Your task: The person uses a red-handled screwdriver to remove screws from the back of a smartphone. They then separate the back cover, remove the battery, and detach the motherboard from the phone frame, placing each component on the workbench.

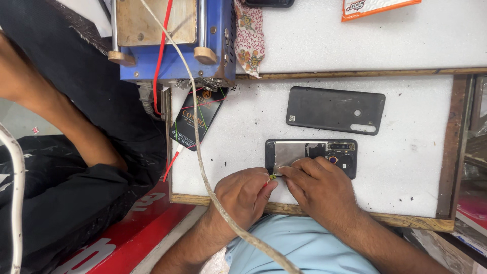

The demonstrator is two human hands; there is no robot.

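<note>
An opened black phone (324, 151) lies flat on the white work board (416, 167), its back off and a silver shield and camera parts showing. My right hand (317, 185) rests on its near edge, fingers pressing down. My left hand (243, 195) is closed around a small tool with a red and yellow-green handle (271, 177), the tip meeting the phone's left near corner. The tool's tip is hidden between my fingers. The phone's black back cover (335, 109) lies apart, further up the board.
A blue machine with wooden knobs (172, 40) stands at the board's far left, a red wire and a white cable (200, 162) trailing from it. A black printed card (195, 119) lies below it. Another person in dark clothes (66, 152) sits at left. Wooden rim along the near edge.
</note>
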